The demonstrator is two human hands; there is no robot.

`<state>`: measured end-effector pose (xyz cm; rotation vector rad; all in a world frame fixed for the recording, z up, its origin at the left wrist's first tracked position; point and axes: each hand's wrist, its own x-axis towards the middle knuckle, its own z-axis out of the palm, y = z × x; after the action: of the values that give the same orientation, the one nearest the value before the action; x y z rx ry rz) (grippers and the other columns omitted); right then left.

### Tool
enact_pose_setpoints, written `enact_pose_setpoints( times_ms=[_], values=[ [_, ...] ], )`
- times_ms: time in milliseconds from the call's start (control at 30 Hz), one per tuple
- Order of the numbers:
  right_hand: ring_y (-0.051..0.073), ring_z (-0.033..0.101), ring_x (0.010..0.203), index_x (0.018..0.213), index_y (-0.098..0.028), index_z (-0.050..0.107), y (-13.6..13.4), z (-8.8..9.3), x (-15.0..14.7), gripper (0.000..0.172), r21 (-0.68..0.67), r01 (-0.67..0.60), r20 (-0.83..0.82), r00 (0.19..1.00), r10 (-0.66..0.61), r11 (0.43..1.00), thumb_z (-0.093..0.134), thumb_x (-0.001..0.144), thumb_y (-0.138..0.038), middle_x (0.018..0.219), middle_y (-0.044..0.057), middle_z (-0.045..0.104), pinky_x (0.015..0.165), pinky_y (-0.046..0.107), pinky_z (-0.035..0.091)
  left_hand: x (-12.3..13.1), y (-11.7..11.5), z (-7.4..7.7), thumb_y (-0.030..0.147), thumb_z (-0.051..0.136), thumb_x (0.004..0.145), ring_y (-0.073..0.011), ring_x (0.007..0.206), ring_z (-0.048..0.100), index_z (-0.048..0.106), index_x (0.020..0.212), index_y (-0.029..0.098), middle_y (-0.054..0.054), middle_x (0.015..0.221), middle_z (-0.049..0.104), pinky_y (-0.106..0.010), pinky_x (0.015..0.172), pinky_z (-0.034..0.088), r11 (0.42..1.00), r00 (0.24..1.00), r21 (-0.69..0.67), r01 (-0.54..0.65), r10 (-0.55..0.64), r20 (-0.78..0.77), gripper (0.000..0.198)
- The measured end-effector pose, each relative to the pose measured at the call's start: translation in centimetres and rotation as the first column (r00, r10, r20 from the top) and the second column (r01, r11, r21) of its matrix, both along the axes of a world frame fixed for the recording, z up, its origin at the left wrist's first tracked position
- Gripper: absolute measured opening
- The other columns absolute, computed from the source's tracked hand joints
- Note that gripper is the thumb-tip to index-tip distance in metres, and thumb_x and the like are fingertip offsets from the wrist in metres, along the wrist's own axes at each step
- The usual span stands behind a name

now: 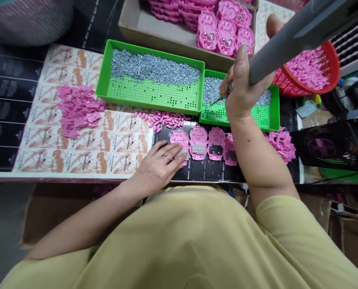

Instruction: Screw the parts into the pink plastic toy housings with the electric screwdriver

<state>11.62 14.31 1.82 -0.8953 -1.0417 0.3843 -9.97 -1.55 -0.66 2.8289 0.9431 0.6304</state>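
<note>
My right hand [241, 86] is wrapped round a grey power screwdriver [275, 52]. Its thin dark bit slants down to the left, over the smaller green tray [237, 122] of silver screws [211, 89]. My left hand [156, 166], wearing a ring, lies with its fingers stretched out over the leftmost pink plastic casing [179, 138] and partly hides it. Several similar casings stand in a row to its right, among them one with a silvery plate [199, 149] and one with a dark plate [216, 150]. My right forearm partly covers the last one.
A larger green tray [150, 102] of screws stands left of the smaller one. Pink parts lie in a heap [79, 108], with small pink pegs [163, 119] nearer. Behind is a cardboard box [166, 42] of pink casings. A red basket [333, 74] and black fan-like unit [326, 146] stand right.
</note>
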Motion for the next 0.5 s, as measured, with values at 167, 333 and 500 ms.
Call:
enact_pose_setpoints(
  times_ms=[167,333,500],
  values=[
    [0.008,0.024,0.033,0.090,-0.039,0.051,-0.3,0.8,-0.9,0.055,0.002,0.000,0.000,1.000,0.000,1.000,0.063,0.060,-0.084,0.040,-0.012,0.032,0.033,0.029,0.025,0.2,0.1,0.2,0.020,0.056,0.094,-0.0263,0.110,0.065,0.066,0.112,0.014,-0.013,0.118,0.069,-0.048,0.096,0.052,1.000,1.000,0.026,0.001,-0.001,0.030,0.021],
    [0.008,0.028,0.031,0.098,-0.041,0.054,-1.0,1.6,-1.0,0.048,0.025,-0.027,-0.022,0.999,0.028,0.999,0.066,0.066,-0.076,0.042,-0.012,0.038,0.031,0.028,0.025,-0.2,0.5,0.8,0.016,0.057,0.092,-0.0244,0.106,0.066,0.065,0.111,0.014,-0.013,0.114,0.069,-0.044,0.092,0.054,0.999,0.993,0.041,-0.011,0.006,0.117,0.020],
    [0.007,0.028,0.030,0.059,-0.030,0.044,-3.2,3.7,-1.3,0.051,0.076,-0.043,-0.090,0.995,0.049,0.996,0.067,0.065,-0.075,0.043,-0.008,0.036,0.027,0.031,0.024,-0.3,1.6,1.5,0.017,0.058,0.092,-0.0182,0.089,0.065,0.067,0.103,0.016,-0.007,0.100,0.071,-0.034,0.082,0.055,0.989,0.967,0.017,-0.144,0.138,0.213,0.015]
  ],
)
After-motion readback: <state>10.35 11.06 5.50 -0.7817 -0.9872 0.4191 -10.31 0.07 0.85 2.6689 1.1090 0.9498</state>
